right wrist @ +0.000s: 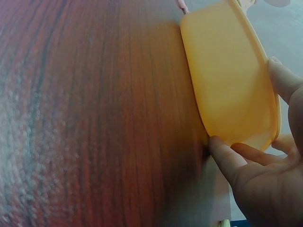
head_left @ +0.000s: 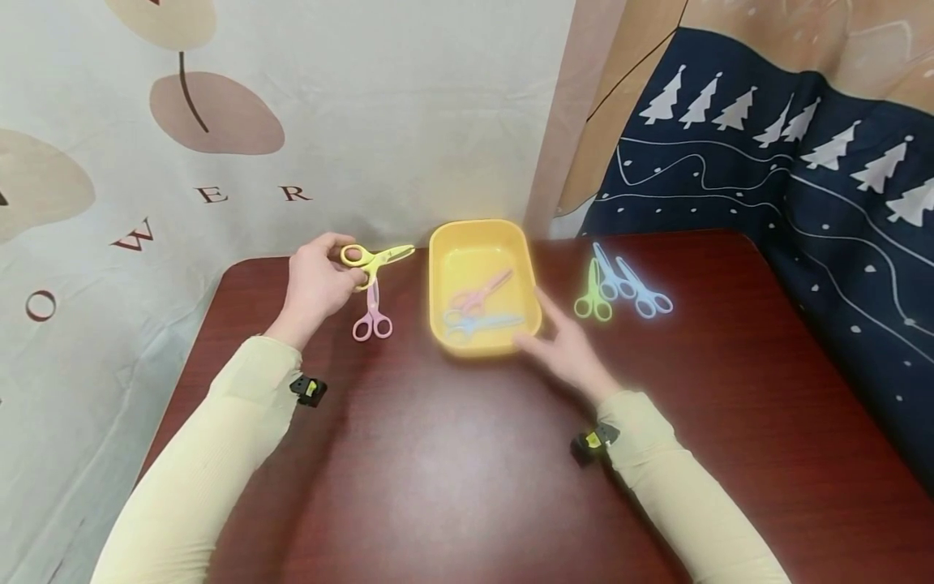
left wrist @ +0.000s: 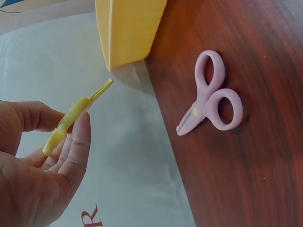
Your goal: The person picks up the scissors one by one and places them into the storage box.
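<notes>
My left hand [head_left: 321, 276] pinches a pair of yellow scissors [head_left: 377, 259] by the handle loops, lifted over the table's back left, blades pointing right toward the tray. In the left wrist view the yellow scissors [left wrist: 71, 118] appear edge-on between thumb and fingers. Pink scissors [head_left: 373, 316] lie on the table just below. A yellow plastic tray [head_left: 435, 324] stands at the back middle, with pink scissors [head_left: 477, 296] and light blue scissors [head_left: 485, 323] inside. My right hand [head_left: 565, 349] holds the tray's near right corner, thumb at the rim and fingers along the side [right wrist: 229, 71].
Right of the tray lie green scissors [head_left: 593, 294] and two light blue pairs of scissors [head_left: 642, 289] close together. The dark red wooden table [head_left: 438, 470] meets a pale printed cloth [head_left: 365, 122] at the back. A navy cloth with trees [head_left: 730, 170] hangs at the right.
</notes>
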The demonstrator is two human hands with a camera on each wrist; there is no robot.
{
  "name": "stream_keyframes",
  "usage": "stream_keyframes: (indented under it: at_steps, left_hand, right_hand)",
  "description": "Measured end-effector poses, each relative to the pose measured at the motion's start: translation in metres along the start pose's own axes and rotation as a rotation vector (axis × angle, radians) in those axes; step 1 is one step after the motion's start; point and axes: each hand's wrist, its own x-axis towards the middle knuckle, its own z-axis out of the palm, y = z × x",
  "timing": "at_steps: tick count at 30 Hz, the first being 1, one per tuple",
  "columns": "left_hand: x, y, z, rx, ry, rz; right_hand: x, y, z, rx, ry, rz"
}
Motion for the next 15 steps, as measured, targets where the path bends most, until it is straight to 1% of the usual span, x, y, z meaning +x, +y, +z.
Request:
stream_keyframes:
  at_steps: [10,15]
  left_hand:
    - [-0.0011,0.0064,0.0032,-0.011,-0.031,0.025]
    - [-0.0017,0.0106,0.0042,-0.037,-0.054,0.027]
  right_hand:
    - [0.0000,0.0008,0.0000,-0.009,-0.001,0.000]
    - [-0.0003,0.0000,0.0000,-0.007,0.001,-0.013]
